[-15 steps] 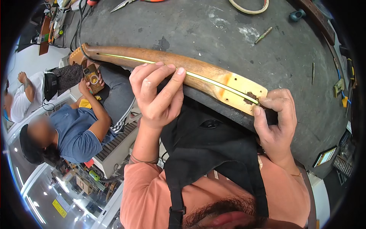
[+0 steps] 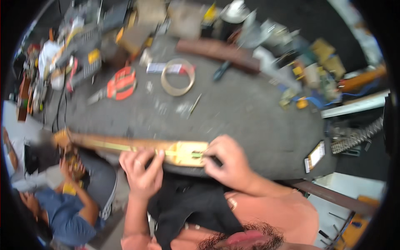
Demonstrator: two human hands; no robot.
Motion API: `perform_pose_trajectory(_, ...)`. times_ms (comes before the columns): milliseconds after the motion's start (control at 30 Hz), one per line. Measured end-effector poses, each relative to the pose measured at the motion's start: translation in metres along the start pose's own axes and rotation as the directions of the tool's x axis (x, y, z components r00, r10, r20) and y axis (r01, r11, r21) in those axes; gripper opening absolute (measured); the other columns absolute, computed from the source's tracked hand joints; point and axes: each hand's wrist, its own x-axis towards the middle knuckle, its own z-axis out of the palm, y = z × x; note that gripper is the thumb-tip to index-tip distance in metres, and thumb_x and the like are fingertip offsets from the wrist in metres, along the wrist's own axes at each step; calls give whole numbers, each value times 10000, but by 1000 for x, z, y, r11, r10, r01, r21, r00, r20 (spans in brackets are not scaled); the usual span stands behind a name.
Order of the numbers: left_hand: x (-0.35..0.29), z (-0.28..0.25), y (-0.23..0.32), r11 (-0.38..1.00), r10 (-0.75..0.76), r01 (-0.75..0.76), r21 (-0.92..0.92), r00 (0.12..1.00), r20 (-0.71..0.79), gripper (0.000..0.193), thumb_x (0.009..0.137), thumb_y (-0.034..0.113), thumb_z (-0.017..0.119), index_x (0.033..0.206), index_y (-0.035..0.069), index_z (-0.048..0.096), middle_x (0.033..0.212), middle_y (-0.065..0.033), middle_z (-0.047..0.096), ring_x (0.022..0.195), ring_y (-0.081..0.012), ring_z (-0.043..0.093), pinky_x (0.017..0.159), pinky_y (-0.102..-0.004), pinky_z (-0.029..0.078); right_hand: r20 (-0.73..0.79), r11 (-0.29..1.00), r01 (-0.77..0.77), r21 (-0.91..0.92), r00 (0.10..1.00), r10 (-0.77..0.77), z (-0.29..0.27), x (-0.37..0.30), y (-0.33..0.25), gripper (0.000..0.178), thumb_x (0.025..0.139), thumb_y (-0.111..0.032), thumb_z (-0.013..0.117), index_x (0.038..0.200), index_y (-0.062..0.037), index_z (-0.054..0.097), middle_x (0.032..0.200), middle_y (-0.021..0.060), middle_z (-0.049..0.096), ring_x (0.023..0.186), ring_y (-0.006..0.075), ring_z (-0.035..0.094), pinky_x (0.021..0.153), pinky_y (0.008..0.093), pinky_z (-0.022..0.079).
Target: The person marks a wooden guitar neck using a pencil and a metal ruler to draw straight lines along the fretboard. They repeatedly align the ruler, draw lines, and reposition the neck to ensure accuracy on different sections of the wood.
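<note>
A wooden guitar neck (image 2: 96, 140) lies along the near edge of the dark workbench, its back up. The headstock points left; the pale heel (image 2: 186, 147) with screw holes is at the right. A thin yellow-green rod (image 2: 118, 146) runs along the middle of the neck to a cutout in the heel. My left hand (image 2: 142, 171) is closed on the neck near the heel, fingertips and thumb at the rod. At the heel's end, my right hand (image 2: 227, 161) pinches the rod's end between thumb and finger. Blur hides how the rod sits there.
On the bench (image 2: 137, 112) lie red-handled pliers (image 2: 121, 83), a tape roll (image 2: 178, 77), a thin pointed tool (image 2: 194, 104) and a dark reddish bar (image 2: 218, 53). Clutter lines the far side. A phone-like device (image 2: 314, 156) is at right. A seated person (image 2: 62, 212) is at left.
My view has tilted up, showing more of the far bench, and the picture is now blurred. Both hands stay at about the same places on the neck and rod.
</note>
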Motion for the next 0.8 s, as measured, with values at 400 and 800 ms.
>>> perform_pose_trajectory(400, 41, -14, 74, 976, 218, -215, -43, 974, 67, 571, 893, 196, 880, 1432, 80, 733, 1344, -115, 675, 1331, -349, 615, 1161, -586, 417, -208, 996, 44, -82, 976, -60, -7, -18, -8, 344, 963, -90, 802, 1269, -31, 657, 1121, 159, 691, 1032, 363, 707, 990, 460, 570)
perform_pose_trajectory(800, -108, -80, 21, 883, -348, 217, -416, 898, -270, 359, 954, 184, 810, 1277, 38, 757, 1263, -201, 762, 1218, -419, 698, 1025, -538, 565, 375, 717, 373, 590, 659, -652, 233, 105, -310, 295, 1096, -261, 753, 1026, 24, 788, 865, 192, 753, 734, 240, 667, 722, 419, 551)
